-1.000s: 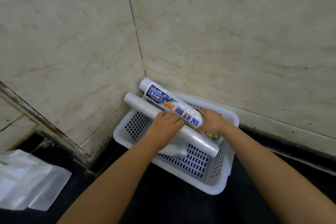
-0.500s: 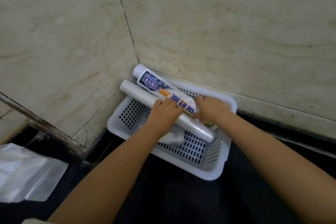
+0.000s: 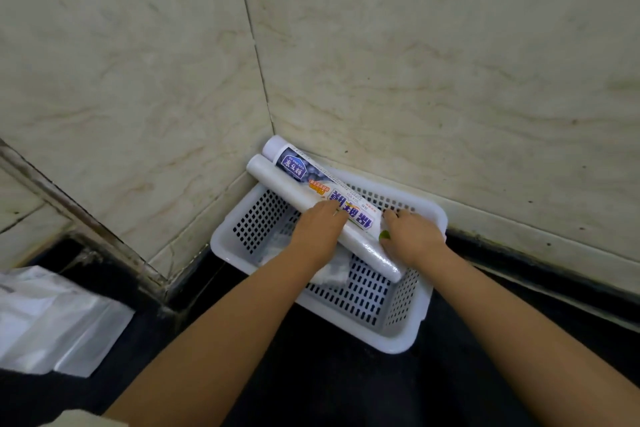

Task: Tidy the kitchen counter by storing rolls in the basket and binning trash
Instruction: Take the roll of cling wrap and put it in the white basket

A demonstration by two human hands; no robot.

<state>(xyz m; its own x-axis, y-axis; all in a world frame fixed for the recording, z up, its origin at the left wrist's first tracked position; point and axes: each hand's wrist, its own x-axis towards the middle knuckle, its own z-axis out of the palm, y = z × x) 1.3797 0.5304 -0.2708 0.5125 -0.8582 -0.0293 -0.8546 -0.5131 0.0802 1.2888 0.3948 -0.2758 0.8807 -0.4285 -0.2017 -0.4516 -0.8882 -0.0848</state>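
Note:
A white perforated basket (image 3: 401, 333) sits on the dark counter in the wall corner. Two rolls lie slanted across it, their far ends sticking out over the rim towards the corner: a plain white roll (image 3: 277, 184) and a printed cling-film roll (image 3: 311, 177) behind it. My left hand (image 3: 320, 229) rests on top of the plain roll near its middle. My right hand (image 3: 412, 236) lies over the near end of the printed roll, fingers bent around it. A crumpled clear plastic piece (image 3: 332, 272) lies in the basket under the rolls.
Beige marble wall tiles (image 3: 415, 80) close in behind and to the left of the basket. A white plastic bag (image 3: 52, 319) lies on the black counter (image 3: 311, 374) at the far left.
Both hands have stayed on the rolls. The rolls have shifted slightly deeper towards the corner, and my right hand has slid a little towards the near end of the printed roll.

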